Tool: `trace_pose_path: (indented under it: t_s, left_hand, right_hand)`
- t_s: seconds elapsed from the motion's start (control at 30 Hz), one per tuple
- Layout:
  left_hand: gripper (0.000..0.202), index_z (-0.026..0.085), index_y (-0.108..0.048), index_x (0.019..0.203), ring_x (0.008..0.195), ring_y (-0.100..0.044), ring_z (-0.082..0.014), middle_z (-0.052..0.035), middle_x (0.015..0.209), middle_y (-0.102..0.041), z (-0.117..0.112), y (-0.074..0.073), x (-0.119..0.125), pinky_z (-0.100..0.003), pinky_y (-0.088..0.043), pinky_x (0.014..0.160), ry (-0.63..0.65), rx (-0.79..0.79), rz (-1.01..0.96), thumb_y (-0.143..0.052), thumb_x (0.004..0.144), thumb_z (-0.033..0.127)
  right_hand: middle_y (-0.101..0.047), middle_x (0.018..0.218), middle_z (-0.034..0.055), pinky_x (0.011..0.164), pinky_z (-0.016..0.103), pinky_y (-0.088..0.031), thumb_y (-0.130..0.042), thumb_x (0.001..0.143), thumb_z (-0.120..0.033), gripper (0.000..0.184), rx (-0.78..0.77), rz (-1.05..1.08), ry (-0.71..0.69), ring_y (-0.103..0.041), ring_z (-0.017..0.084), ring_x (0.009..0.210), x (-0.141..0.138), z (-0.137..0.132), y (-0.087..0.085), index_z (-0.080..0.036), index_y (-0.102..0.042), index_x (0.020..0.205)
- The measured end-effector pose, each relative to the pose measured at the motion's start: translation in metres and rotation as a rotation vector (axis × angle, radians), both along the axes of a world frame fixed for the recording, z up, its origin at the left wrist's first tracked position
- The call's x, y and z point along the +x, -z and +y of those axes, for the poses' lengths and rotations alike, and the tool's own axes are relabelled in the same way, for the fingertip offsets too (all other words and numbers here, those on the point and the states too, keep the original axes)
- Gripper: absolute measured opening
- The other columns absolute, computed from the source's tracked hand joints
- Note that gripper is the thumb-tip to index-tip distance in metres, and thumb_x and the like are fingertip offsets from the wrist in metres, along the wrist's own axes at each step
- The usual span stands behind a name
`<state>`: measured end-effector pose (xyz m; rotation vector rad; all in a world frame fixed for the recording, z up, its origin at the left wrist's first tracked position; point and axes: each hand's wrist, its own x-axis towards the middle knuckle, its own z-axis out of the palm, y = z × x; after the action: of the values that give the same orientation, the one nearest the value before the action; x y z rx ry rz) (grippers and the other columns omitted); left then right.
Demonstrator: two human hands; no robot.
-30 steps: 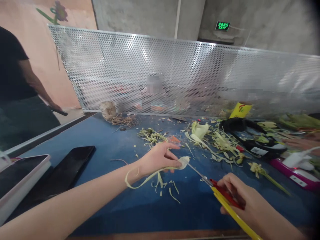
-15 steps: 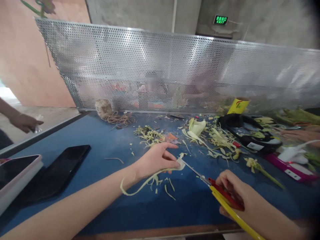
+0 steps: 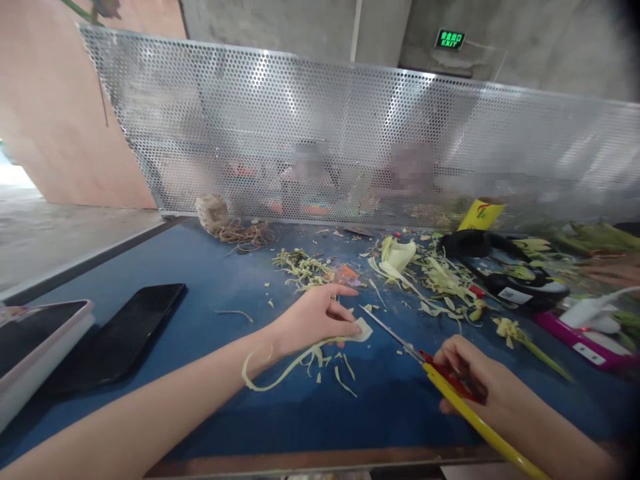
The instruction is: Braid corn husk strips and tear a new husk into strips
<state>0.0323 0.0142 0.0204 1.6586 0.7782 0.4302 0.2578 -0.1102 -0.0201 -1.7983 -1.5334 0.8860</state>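
Note:
My left hand (image 3: 313, 320) reaches in from the lower left, thumb and fingers pinching a pale strip of corn husk (image 3: 366, 331). The husk's short flat end sticks out past the fingertips. Its long thin tail (image 3: 273, 383) curls back below the wrist. In my right hand (image 3: 473, 373) is a pair of scissors (image 3: 430, 370) with red and yellow handles. Their blades point up and left, with the tips just beyond the husk's end and apart from it. Small husk snippets (image 3: 345, 381) lie on the blue tabletop (image 3: 280, 430) under my left hand.
Husk scraps (image 3: 445, 280), a black headset-like strap (image 3: 530, 293) and a magenta power strip (image 3: 575, 340) crowd the right. At the left lie a black phone (image 3: 125, 340) and a pink-edged device (image 3: 43, 340). Twine (image 3: 245, 233) sits before a perforated metal screen (image 3: 280, 133).
The scissor blades have come away from the husk, whose end now looks shorter and straighter. Another person's hand at the left has gone out of view. The view has shifted slightly.

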Motion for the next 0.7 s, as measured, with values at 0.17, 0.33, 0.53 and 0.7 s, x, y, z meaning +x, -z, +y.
trace_pose_path:
  t_s: [0.17,0.33,0.53,0.7]
  left_hand:
    - [0.049,0.017,-0.049,0.115,0.058,-0.061,-0.0134,-0.0056,0.078,-0.07,-0.002,0.002,-0.011,-0.022,-0.047,0.053,-0.027,0.044,0.047,-0.063,0.069,0.029]
    - [0.036,0.012,-0.056,0.102,0.056,-0.062,-0.0159,-0.0054,0.066,-0.069,-0.005,0.01,-0.026,-0.022,-0.045,0.044,-0.103,-0.029,0.036,-0.059,0.073,0.032]
    - [0.025,0.012,-0.06,0.079,0.054,-0.062,-0.0146,-0.0061,0.064,-0.069,-0.005,0.005,-0.037,-0.022,-0.047,0.044,-0.173,-0.065,-0.024,-0.059,0.072,0.035]
    - [0.022,0.013,-0.059,0.082,0.051,-0.06,-0.0143,-0.0051,0.063,-0.068,0.002,0.005,-0.047,-0.022,-0.046,0.041,-0.189,0.018,-0.01,-0.058,0.074,0.033]
  right_hand:
    - [-0.041,0.05,-0.0077,0.046,0.023,-0.034,-0.058,0.062,-0.038,0.034,0.095,-0.298,0.135,-0.043,0.012,0.044,0.01,0.016,0.003,-0.024,-0.027,0.065]
    - [-0.041,0.053,-0.0055,0.044,0.024,-0.028,-0.053,0.067,-0.035,0.026,0.225,-0.682,0.237,-0.04,0.012,0.043,0.019,0.047,0.013,-0.024,-0.03,0.067]
    - [-0.055,0.07,0.0058,0.056,0.03,-0.037,-0.048,0.077,-0.036,0.02,0.294,-0.875,0.092,-0.052,0.02,0.062,0.003,0.083,0.0,-0.02,-0.044,0.065]
    - [-0.063,0.089,0.0068,0.074,0.036,-0.036,-0.054,0.076,-0.018,0.007,0.374,-0.985,-0.162,-0.054,0.025,0.088,-0.035,0.098,-0.02,-0.019,-0.058,0.082]
